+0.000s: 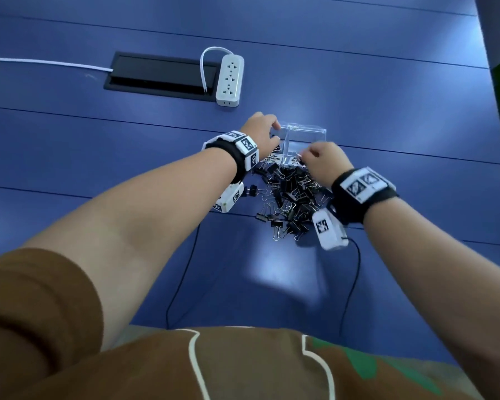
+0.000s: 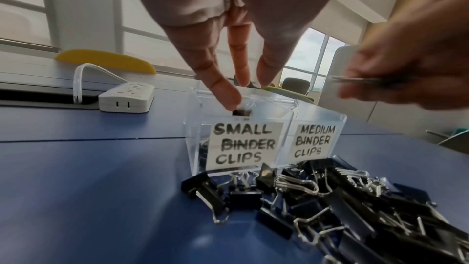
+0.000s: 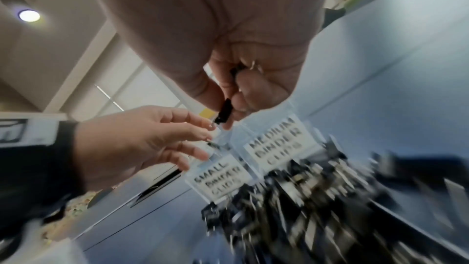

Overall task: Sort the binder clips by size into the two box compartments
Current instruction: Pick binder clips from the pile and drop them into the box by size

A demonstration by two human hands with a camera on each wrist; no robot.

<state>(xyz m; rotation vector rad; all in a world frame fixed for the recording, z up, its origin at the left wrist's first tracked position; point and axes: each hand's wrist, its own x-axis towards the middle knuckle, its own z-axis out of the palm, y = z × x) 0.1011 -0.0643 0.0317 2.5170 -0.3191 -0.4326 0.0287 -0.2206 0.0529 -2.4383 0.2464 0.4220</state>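
The left hand hangs over the clear plastic two-compartment box, fingers extended downward and loosely spread; a small black binder clip sits just below its fingertips, inside the compartment labelled "SMALL BINDER CLIPS"; whether they touch it cannot be told. The right hand, beside it above the "MEDIUM BINDER CLIPS" compartment, pinches a black binder clip between curled fingers. A heap of black binder clips lies on the blue table beneath both wrists.

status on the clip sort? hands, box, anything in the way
Left hand over small compartment, fingers straight, clip at fingertips. Right hand pinches clip above box. Pile unsorted at box front; path open.
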